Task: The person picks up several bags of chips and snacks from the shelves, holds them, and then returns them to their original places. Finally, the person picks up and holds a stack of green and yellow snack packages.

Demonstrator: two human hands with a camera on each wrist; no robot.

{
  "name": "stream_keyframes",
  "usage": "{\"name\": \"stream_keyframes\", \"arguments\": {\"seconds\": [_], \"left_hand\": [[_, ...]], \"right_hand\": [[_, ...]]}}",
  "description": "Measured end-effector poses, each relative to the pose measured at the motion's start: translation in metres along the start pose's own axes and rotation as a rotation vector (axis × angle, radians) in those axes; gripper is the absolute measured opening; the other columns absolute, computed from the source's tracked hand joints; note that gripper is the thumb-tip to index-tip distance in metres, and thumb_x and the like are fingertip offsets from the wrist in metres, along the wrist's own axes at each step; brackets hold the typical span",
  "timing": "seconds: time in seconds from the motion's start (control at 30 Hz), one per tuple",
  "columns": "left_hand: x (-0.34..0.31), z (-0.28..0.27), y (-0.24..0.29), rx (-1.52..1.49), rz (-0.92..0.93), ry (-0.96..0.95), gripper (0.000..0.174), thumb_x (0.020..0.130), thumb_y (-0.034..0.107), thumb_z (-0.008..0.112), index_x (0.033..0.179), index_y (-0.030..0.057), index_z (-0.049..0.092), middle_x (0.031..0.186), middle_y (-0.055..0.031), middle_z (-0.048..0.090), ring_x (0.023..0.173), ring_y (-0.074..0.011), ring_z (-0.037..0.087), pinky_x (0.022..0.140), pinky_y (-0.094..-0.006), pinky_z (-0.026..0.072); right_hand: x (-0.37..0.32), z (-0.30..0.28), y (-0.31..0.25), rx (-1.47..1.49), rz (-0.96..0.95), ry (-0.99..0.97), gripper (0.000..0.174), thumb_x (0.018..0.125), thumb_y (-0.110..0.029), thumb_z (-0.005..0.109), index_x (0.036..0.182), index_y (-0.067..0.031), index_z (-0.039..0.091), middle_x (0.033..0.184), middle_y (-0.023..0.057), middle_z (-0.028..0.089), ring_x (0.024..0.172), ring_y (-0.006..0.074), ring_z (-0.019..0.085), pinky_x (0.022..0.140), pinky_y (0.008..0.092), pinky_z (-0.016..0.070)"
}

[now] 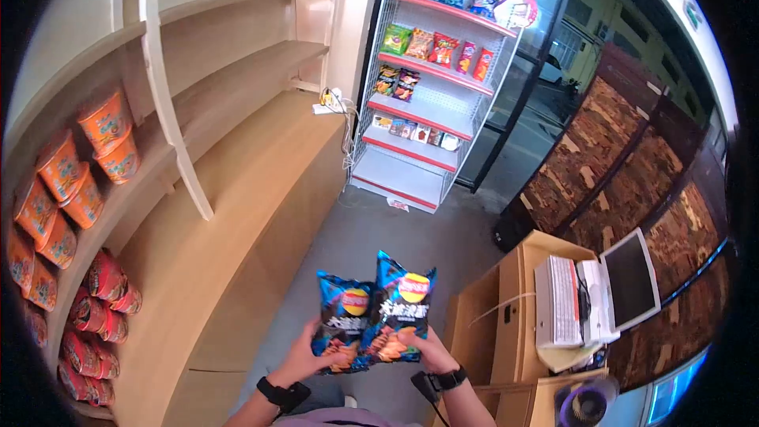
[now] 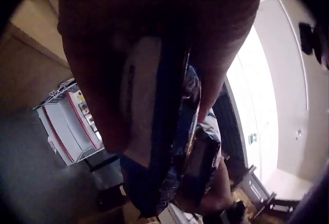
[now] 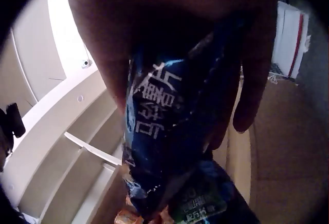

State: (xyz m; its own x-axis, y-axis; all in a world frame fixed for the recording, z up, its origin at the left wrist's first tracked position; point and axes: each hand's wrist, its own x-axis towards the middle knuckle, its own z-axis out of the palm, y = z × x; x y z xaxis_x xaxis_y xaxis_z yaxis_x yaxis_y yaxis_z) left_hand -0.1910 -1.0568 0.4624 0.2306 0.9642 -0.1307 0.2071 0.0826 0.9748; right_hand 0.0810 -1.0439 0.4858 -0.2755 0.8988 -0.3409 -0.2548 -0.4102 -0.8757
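Observation:
Two dark blue bags of potato chips with yellow-and-red logos are held up side by side, fronts facing the head camera. My left hand (image 1: 304, 354) grips the left chip bag (image 1: 345, 318) by its lower side, thumb across the front. On the other side, my right hand (image 1: 432, 350) grips the right chip bag (image 1: 403, 304), its thumb also over the front. The right bag sits slightly higher and overlaps the left one's edge. In the right wrist view, white lettering shows on a bag's narrow side (image 3: 159, 100). The left wrist view is dark, with a bag (image 2: 169, 121) between thumb and fingers.
Ahead stands a white wire display rack (image 1: 427, 99) with several snack bags and small boxes. Wooden shelves on the left carry orange cup noodles (image 1: 83, 194) and red packs (image 1: 99, 292). A wooden counter (image 1: 494, 308) at right bears a white keyboard (image 1: 560, 300) and a monitor (image 1: 630, 283).

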Motion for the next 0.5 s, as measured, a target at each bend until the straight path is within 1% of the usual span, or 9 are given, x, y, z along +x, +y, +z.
{"name": "stream_keyframes", "arguments": {"seconds": [0.07,0.1,0.2,0.23,0.27,0.33,0.37,0.47,0.5], "left_hand": [[0.044,-0.006,-0.017,-0.162,-0.024,0.116,0.097,0.066,0.036,0.084,0.135,-0.004,0.029,0.126,-0.0187,0.049,0.117,-0.0247,0.049,0.099,-0.036,0.0385],[0.068,-0.01,-0.014,-0.22,-0.061,0.138,0.092,0.068,0.031,0.084,0.134,-0.0026,0.029,0.122,-0.016,0.051,0.111,-0.0226,0.051,0.096,-0.0348,0.04],[0.139,-0.022,-0.03,-0.348,-0.126,0.214,0.085,0.069,0.026,0.083,0.132,-0.0012,0.032,0.117,-0.0129,0.053,0.105,-0.0199,0.053,0.093,-0.0335,0.042],[0.167,-0.025,-0.03,-0.367,-0.115,0.241,0.081,0.07,0.024,0.082,0.13,-0.0003,0.035,0.113,-0.0107,0.054,0.103,-0.0188,0.053,0.091,-0.0331,0.0431],[0.199,-0.028,-0.029,-0.372,-0.114,0.234,0.081,0.07,0.024,0.082,0.13,-0.0003,0.035,0.113,-0.0107,0.054,0.103,-0.0188,0.053,0.091,-0.0331,0.0431],[0.258,-0.032,-0.028,-0.34,-0.199,0.223,0.077,0.071,0.021,0.081,0.13,-0.0002,0.036,0.111,-0.0091,0.055,0.101,-0.0173,0.054,0.091,-0.0324,0.0433],[0.287,-0.033,-0.001,-0.382,-0.131,0.202,0.075,0.073,0.019,0.08,0.13,-0.0002,0.036,0.11,-0.008,0.056,0.099,-0.0162,0.054,0.09,-0.0315,0.0437],[0.375,-0.031,0.01,-0.388,-0.12,0.097,0.074,0.074,0.019,0.079,0.131,-0.0008,0.036,0.11,-0.0083,0.056,0.099,-0.0161,0.054,0.09,-0.0308,0.044],[0.403,-0.028,0.02,-0.334,-0.092,0.073,0.075,0.073,0.02,0.079,0.131,-0.0014,0.035,0.112,-0.0089,0.055,0.1,-0.016,0.055,0.09,-0.0303,0.0438]], "right_hand": [[0.051,0.001,-0.031,0.055,0.032,-0.048,0.045,0.084,-0.023,0.069,0.12,-0.0007,0.053,0.112,0.0067,0.064,0.101,0.0148,0.06,0.089,0.0295,0.0456],[0.083,-0.014,-0.02,0.045,0.074,0.04,0.045,0.084,-0.023,0.069,0.12,-0.0009,0.053,0.111,0.006,0.063,0.1,0.0139,0.059,0.088,0.0292,0.046],[0.156,-0.034,-0.026,0.009,0.119,-0.009,0.047,0.083,-0.024,0.071,0.12,-0.0011,0.052,0.112,0.0057,0.062,0.099,0.0133,0.059,0.087,0.0289,0.0463],[0.177,-0.046,-0.024,0.035,0.122,0.045,0.049,0.081,-0.024,0.072,0.119,-0.0008,0.053,0.112,0.0061,0.062,0.098,0.0137,0.059,0.087,0.0287,0.0463],[0.198,-0.056,-0.035,0.032,0.12,0.053,0.049,0.081,-0.024,0.072,0.119,-0.0008,0.053,0.112,0.0061,0.062,0.098,0.0137,0.059,0.087,0.0287,0.0463],[0.227,-0.078,-0.054,0.034,0.139,0.189,0.05,0.08,-0.025,0.073,0.119,-0.0008,0.053,0.111,0.0063,0.062,0.097,0.0142,0.06,0.087,0.0285,0.0464],[0.243,-0.091,-0.065,0.044,0.139,0.202,0.05,0.08,-0.025,0.073,0.119,-0.0008,0.053,0.111,0.0063,0.062,0.097,0.0142,0.06,0.087,0.0285,0.0464],[0.279,-0.138,-0.103,0.129,0.057,0.232,0.051,0.081,-0.022,0.073,0.121,-0.0004,0.051,0.11,0.006,0.063,0.098,0.0158,0.061,0.087,0.0304,0.0473],[0.29,-0.148,-0.116,0.112,-0.012,0.342,0.05,0.081,-0.02,0.072,0.121,0.0,0.05,0.111,0.0069,0.062,0.098,0.0164,0.061,0.087,0.0311,0.0483]]}}
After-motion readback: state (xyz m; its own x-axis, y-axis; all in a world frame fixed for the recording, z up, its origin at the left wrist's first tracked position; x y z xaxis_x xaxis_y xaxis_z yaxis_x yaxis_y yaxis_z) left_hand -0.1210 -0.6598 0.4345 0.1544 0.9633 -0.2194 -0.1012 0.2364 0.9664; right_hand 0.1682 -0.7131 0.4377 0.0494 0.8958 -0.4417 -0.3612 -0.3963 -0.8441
